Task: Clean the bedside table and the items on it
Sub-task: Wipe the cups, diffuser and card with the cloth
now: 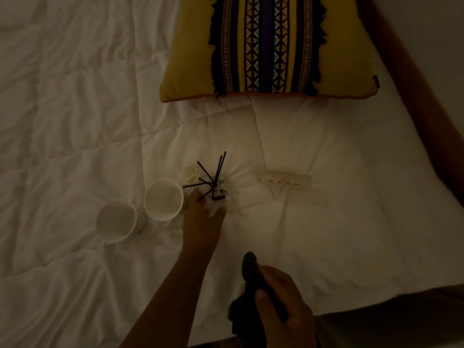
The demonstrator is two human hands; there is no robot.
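Observation:
A reed diffuser [216,189] with several dark sticks stands on the white duvet [75,121]. My left hand [202,222] reaches around its base, fingers curled on the bottle. A small white rose [191,175] lies just behind it. Two white mugs [163,199] [117,221] stand upright to the left of the diffuser. A flat white box [286,180] rests to the right. My right hand [283,300] is near the bottom edge, closed on a dark cloth [247,297].
A yellow cushion [270,46] with a patterned dark stripe lies at the top of the bed. A wooden bed frame edge [411,91] runs diagonally on the right, with a wall beyond. The light is dim.

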